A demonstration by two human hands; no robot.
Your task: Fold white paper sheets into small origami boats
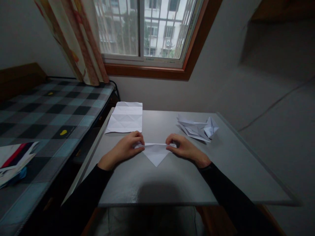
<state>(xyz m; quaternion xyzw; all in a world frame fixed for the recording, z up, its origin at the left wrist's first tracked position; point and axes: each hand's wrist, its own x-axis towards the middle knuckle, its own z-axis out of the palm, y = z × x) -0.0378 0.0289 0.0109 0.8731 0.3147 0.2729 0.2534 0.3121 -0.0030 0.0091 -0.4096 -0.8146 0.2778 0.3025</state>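
Observation:
A white sheet of paper folded into a downward-pointing triangle (156, 154) lies on the grey table (172, 183). My left hand (125, 148) pinches its left corner, fingers curled and pressed on the top fold. At the right corner my right hand (184, 147) does the same, fingertips closed on the paper's edge. Both hands rest on the tabletop.
A creased white sheet (125, 117) lies at the table's far left corner. Several folded paper pieces (198, 128) sit at the far right. A bed with a checked cover (44, 111) stands to the left, papers (12, 160) on it. A window (145, 29) and curtain (76, 39) are behind.

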